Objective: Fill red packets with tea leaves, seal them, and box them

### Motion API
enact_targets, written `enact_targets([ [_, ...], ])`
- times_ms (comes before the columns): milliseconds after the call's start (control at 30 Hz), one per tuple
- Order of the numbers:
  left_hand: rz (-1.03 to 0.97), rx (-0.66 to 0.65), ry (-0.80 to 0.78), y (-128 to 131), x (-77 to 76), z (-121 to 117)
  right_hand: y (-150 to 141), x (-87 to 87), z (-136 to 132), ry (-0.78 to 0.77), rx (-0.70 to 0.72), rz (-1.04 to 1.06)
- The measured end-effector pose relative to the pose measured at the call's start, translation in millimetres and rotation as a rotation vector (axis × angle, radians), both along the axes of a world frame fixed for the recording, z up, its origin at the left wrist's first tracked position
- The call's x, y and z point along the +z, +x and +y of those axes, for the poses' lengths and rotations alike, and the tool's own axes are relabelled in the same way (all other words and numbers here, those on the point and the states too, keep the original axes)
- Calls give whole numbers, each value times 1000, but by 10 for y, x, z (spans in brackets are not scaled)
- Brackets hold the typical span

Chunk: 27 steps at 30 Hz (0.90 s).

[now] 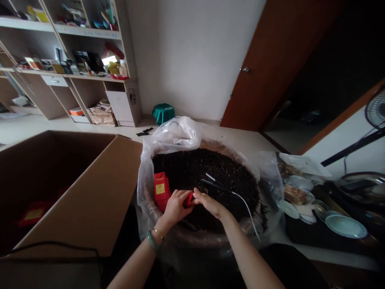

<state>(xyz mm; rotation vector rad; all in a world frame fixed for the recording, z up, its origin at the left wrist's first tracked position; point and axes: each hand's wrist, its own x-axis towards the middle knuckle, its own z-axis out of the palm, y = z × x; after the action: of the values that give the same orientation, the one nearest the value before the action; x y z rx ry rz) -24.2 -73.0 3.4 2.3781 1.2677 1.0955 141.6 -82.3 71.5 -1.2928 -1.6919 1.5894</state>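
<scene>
Over the near part of a round tub (pixel 207 237) lined with clear plastic, both my hands meet at a small red packet (pixel 188 199). My left hand (pixel 175 206), with a green bangle and a gold bracelet at the wrist, is closed around it. The fingers of my right hand (pixel 212 205) are together at the packet's right end, their tips partly hidden. Dark dried leaves (pixel 186 164) fill the tub. A black hair straightener (pixel 216 184) with a white cord lies open on them. Left of my hands, more red packets (pixel 161 190) with a gold label rest against the plastic.
At left stands a large open cardboard box (pixel 90 192) with red packets inside. Dishes (pixel 345 224) and plastic bags are at right, near a fan (pixel 375 108). Shelves (pixel 87 32), a green-covered bin (pixel 163 113) and a brown door (pixel 258 60) stand behind.
</scene>
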Motion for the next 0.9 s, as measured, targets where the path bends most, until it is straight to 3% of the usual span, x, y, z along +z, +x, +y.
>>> enact_targets([
  [100,-136,73,-34,-15,-22,26,93,92,189,6,-23,59],
  [167,-255,140,-50,-32,-15,43,142,75,415,-6,-149,148],
  [233,-336,212,-60,-48,4,57,121,-22,694,75,-334,113],
  [300,-363,278,-68,-60,26,66,6,-170,974,181,-390,-69],
  [433,-362,321,-76,-77,45,71,-402,-417,1396,421,-41,-460],
  [567,-375,353,-46,-89,39,71,-723,-470,1572,412,198,-746],
  [733,-390,377,-64,-87,54,63,-782,-479,1483,521,234,-838],
  [900,-397,376,-81,-80,72,62,-793,-490,1376,517,242,-864],
])
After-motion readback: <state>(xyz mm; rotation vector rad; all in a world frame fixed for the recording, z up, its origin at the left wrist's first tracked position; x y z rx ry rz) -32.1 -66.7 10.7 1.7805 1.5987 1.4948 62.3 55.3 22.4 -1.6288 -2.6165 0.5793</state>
